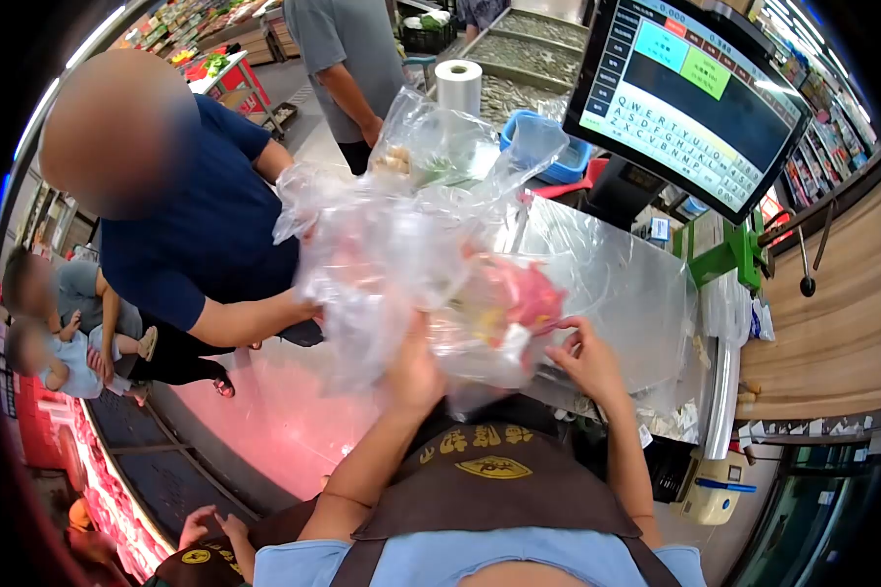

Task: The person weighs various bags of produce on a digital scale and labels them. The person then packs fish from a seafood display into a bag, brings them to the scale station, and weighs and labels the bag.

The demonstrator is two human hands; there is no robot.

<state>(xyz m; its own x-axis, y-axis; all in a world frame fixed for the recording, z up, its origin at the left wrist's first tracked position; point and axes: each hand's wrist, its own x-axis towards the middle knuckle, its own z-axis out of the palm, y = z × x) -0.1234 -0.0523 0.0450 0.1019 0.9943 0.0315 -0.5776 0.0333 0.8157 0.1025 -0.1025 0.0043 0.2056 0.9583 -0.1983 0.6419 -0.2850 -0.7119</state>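
My left hand (416, 370) is closed on a clear plastic bag (367, 284), blurred by motion, above the near left end of the counter. To its right hangs another clear bag (470, 342) holding a pink-red fruit (531, 295) that looks like a dragon fruit, with a white label on it. At that bag's right side is my right hand (589, 364), thumb and fingers curved and apart; whether the fingertips touch the plastic is unclear. A person in a dark blue shirt (206, 220) faces me from the left, their hands at the bags and partly hidden by them.
A metal counter (617, 284) lies ahead, with a touchscreen (690, 108) at the right. Beyond the bags stand a bag roll (458, 86) and a blue basket (558, 157). A green metal stand (724, 256) is beside the screen. Another aproned person's hands (215, 528) show at lower left.
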